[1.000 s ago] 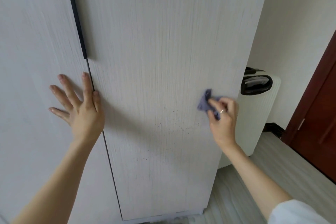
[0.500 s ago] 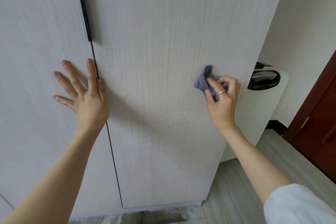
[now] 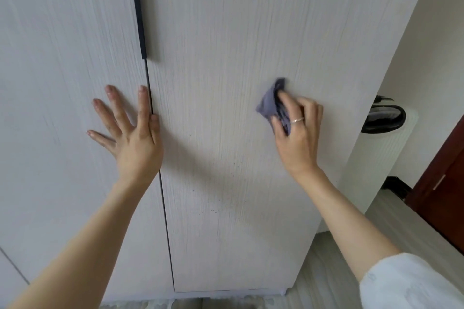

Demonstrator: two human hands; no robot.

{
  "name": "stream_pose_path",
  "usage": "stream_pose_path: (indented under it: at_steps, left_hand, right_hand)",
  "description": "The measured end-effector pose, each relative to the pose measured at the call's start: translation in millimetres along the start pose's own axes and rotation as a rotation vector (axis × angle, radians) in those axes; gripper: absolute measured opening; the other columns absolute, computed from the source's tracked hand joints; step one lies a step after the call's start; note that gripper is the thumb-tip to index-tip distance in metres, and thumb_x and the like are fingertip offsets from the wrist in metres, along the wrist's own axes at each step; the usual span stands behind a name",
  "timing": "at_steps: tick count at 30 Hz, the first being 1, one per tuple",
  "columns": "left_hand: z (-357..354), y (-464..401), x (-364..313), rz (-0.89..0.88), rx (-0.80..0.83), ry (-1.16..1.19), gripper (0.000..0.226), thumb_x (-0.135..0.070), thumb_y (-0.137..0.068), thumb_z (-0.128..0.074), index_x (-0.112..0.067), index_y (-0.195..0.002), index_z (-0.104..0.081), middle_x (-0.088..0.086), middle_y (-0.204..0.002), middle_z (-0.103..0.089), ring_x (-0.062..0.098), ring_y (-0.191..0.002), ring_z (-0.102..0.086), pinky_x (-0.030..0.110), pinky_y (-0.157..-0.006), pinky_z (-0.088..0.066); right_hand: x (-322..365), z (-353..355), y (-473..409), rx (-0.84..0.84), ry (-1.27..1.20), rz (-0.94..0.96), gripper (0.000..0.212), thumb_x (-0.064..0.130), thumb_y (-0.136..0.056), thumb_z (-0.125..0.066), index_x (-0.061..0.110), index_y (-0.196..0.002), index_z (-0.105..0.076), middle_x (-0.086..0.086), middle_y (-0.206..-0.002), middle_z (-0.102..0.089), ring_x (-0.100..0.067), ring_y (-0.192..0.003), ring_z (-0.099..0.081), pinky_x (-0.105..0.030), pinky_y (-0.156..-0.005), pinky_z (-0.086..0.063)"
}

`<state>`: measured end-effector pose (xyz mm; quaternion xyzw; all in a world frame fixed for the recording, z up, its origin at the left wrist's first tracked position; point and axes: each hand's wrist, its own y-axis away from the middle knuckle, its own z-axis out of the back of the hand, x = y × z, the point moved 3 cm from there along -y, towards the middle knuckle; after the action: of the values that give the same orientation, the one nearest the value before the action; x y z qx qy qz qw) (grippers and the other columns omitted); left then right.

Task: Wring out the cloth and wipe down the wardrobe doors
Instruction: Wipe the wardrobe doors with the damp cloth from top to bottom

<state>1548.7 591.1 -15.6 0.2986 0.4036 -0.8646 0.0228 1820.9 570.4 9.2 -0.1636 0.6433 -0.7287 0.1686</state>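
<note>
Against the pale, wood-grained right wardrobe door, the right hand pressed a small, crumpled blue-grey cloth, its fingers curled over the bunched fabric so that the thumb and fingertips pinned it to the panel. That grip looked chosen to keep the damp wad from slipping while it rubbed the surface, toward the door's right edge. A thin silver ring sat on one finger. The left hand lay flat and spread on the matching left wardrobe door, fingers straight, its thumb just across the dark seam between the two panels; it held nothing and probably served to steady the body and keep the doors from rattling under pressure. A slim black vertical handle ran down the seam above that hand. Small dark specks dotted the right door below the cloth, so wiping there seemed still undone. Beside the wardrobe stood a white ribbed bin with a black rim.
</note>
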Motion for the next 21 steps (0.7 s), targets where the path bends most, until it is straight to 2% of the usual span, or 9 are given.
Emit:
stream_pose_path:
  at_steps: [2, 4, 6, 8, 9, 11, 13, 17, 21]
  left_hand:
    - [-0.3, 0.3, 0.5, -0.008, 0.0, -0.001, 0.05, -0.03, -0.102, -0.023, -0.041, -0.148, -0.005, 0.009, -0.156, 0.018, 0.035, -0.141, 0.021, 0.068, -0.103, 0.011]
    - [-1.2, 0.1, 1.6, -0.014, -0.003, -0.009, 0.05, -0.031, -0.102, -0.022, -0.042, -0.148, -0.004, 0.009, -0.156, 0.018, 0.035, -0.141, 0.021, 0.068, -0.103, 0.011]
    - [-2.0, 0.0, 3.1, -0.016, -0.003, -0.015, 0.05, -0.031, -0.102, -0.022, -0.042, -0.148, -0.004, 0.009, -0.157, 0.017, 0.035, -0.141, 0.021, 0.068, -0.103, 0.011]
    - [-2.6, -0.5, 4.3, -0.019, -0.004, -0.022, 0.05, -0.032, -0.102, -0.023, -0.042, -0.148, -0.004, 0.008, -0.156, 0.018, 0.035, -0.141, 0.021, 0.068, -0.103, 0.011]
    - [-2.6, -0.6, 4.8, -0.019, -0.004, -0.025, 0.05, -0.032, -0.102, -0.023, -0.042, -0.148, -0.004, 0.008, -0.156, 0.018, 0.035, -0.141, 0.021, 0.068, -0.103, 0.011]
    - [-2.4, -0.8, 4.7, -0.019, -0.004, -0.031, 0.051, -0.031, -0.102, -0.024, -0.042, -0.148, -0.004, 0.008, -0.156, 0.018, 0.035, -0.141, 0.021, 0.068, -0.103, 0.011]
    - [-2.0, -0.4, 4.0, -0.017, 0.001, -0.032, 0.051, -0.031, -0.102, -0.024, -0.041, -0.148, -0.004, 0.008, -0.156, 0.018, 0.035, -0.141, 0.021, 0.068, -0.103, 0.011]
    - [-2.1, -0.1, 2.1, -0.014, 0.008, -0.035, 0.051, -0.032, -0.102, -0.023, -0.041, -0.148, -0.003, 0.009, -0.156, 0.018, 0.035, -0.141, 0.021, 0.068, -0.104, 0.011]
    - [-1.7, 0.3, 5.1, -0.028, 0.007, -0.046, 0.052, -0.031, -0.102, -0.024, -0.042, -0.148, -0.002, 0.009, -0.157, 0.017, 0.035, -0.141, 0.02, 0.068, -0.104, 0.011]
  right_hand:
    - [9.9, -9.2, 5.4, -0.027, -0.009, -0.041, 0.036, 0.01, -0.084, -0.061, 0.013, -0.118, -0.052, -0.004, -0.106, -0.042, -0.025, -0.092, -0.04, -0.023, -0.085, -0.032]
    - [20.1, -23.5, 45.6, 0.107, -0.002, 0.039, 0.025, 0.015, -0.086, -0.06, 0.015, -0.111, -0.058, -0.004, -0.1, -0.047, -0.021, -0.089, -0.043, -0.028, -0.079, -0.039]
    - [24.1, -29.2, 95.5, 0.31, 0.034, 0.313, 0.016, 0.019, -0.088, -0.058, 0.02, -0.104, -0.062, -0.002, -0.098, -0.053, -0.017, -0.089, -0.047, -0.031, -0.072, -0.044]
    - [17.8, -25.8, 130.3, 0.492, 0.04, 0.665, 0.023, 0.01, -0.087, -0.055, 0.02, -0.106, -0.063, -0.004, -0.105, -0.05, -0.021, -0.095, -0.049, -0.032, -0.07, -0.045]
    - [11.6, -20.5, 134.2, 0.523, 0.043, 0.727, 0.025, 0.008, -0.087, -0.052, 0.019, -0.107, -0.064, -0.005, -0.107, -0.047, -0.023, -0.096, -0.048, -0.032, -0.07, -0.043]
    - [-3.8, -7.8, 121.5, 0.486, 0.036, 0.634, 0.024, 0.013, -0.094, -0.046, 0.019, -0.112, -0.061, -0.004, -0.107, -0.046, -0.024, -0.094, -0.047, -0.034, -0.074, -0.04]
    - [-15.1, 6.5, 91.7, 0.364, 0.049, 0.423, 0.024, 0.022, -0.1, -0.037, 0.021, -0.12, -0.051, -0.002, -0.106, -0.043, -0.024, -0.091, -0.045, -0.034, -0.075, -0.039]
    - [-16.9, 12.5, 12.6, 0.136, 0.01, 0.039, 0.041, 0.014, -0.084, -0.056, 0.015, -0.125, -0.055, -0.003, -0.102, -0.037, -0.024, -0.091, -0.04, -0.022, -0.08, -0.033]
    - [17.9, -15.6, -2.2, -0.001, -0.068, 0.038, 0.035, 0.002, -0.081, -0.065, 0.008, -0.116, -0.064, -0.004, -0.102, -0.04, -0.026, -0.089, -0.041, -0.029, -0.079, -0.034]
